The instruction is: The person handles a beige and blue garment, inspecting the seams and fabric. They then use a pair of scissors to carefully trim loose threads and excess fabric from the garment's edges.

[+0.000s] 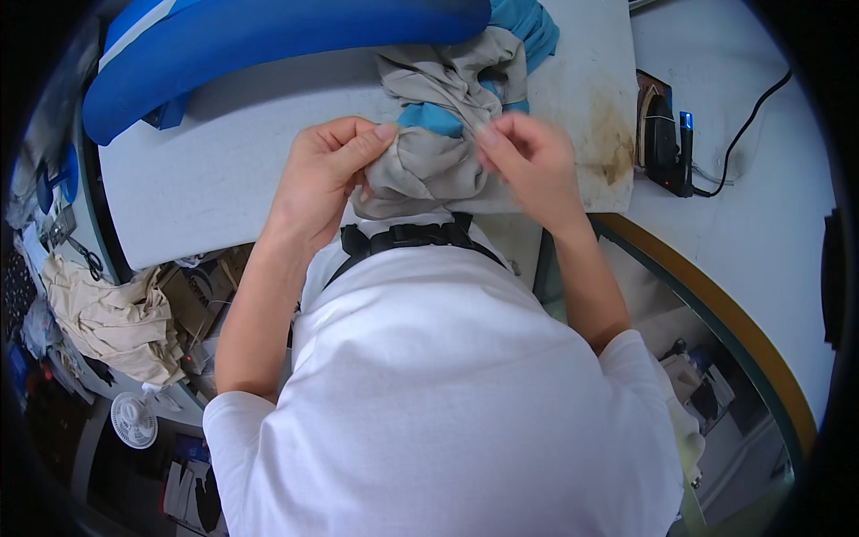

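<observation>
Fingers (380, 134) of the left hand (313, 174) pinch the grey cloth (425, 166); the right hand (537, 161) touches its other side, slightly blurred, and whether it grips I cannot tell. Bunched, with a teal patch (431, 118) showing, the cloth lies at the near edge of the white counter (224, 179). Beyond stands a blue padded board (295, 54); rightward, a black iron (662, 143).

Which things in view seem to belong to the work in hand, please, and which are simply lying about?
Seemingly in the job:
- grey cloth, between left hand and right hand
- white table beneath it

Apparently just about, untouched:
- black iron, right (possibly job-related)
- beige cloth, left
- white fan, lower left
</observation>
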`<state>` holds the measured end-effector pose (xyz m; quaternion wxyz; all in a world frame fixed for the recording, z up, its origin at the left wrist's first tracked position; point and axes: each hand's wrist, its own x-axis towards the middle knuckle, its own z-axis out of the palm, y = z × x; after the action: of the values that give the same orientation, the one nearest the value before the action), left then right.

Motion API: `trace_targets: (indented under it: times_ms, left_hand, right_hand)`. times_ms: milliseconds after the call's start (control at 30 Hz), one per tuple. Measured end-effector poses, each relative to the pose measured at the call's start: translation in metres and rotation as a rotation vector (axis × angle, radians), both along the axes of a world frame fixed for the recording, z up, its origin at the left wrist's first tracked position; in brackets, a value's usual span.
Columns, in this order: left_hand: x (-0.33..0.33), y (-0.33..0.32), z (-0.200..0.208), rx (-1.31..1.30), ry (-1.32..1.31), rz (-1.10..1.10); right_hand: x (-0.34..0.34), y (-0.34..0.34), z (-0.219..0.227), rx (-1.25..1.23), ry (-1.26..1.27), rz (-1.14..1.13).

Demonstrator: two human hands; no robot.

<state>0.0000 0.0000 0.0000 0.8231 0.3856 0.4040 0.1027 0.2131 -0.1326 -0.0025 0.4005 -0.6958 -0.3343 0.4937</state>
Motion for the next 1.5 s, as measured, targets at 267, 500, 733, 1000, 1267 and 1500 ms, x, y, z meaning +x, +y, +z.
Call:
trace_targets:
  times_ms: [267, 500, 733, 1000, 1267, 1500]
  left_hand:
    - [0.011, -0.003, -0.009, -0.126, -0.049, 0.02]
    - [0.01, 0.001, -0.014, -0.005, -0.047, 0.126]
    - [0.027, -0.018, -0.048, -0.153, -0.07, 0.179]
    - [0.033, -0.002, -0.037, -0.297, -0.314, 0.192]
    - [0.022, -0.001, -0.013, -0.21, -0.361, 0.061]
    - [0.024, 0.0, -0.006, -0.137, -0.366, -0.016]
  right_hand:
    - [-0.036, -0.068, -0.108, -0.13, 0.57, -0.183]
    - [-0.046, -0.026, -0.037, 0.142, 0.962, -0.65]
    - [-0.052, 0.03, 0.052, 0.288, 0.004, -0.087]
    - [-0.125, 0.044, 0.067, 0.779, -0.325, 0.569]
    - [-0.059, 0.002, 0.047, 0.276, 0.016, -0.358]
    - [-0.06, 0.004, 0.023, 0.282, -0.057, -0.393]
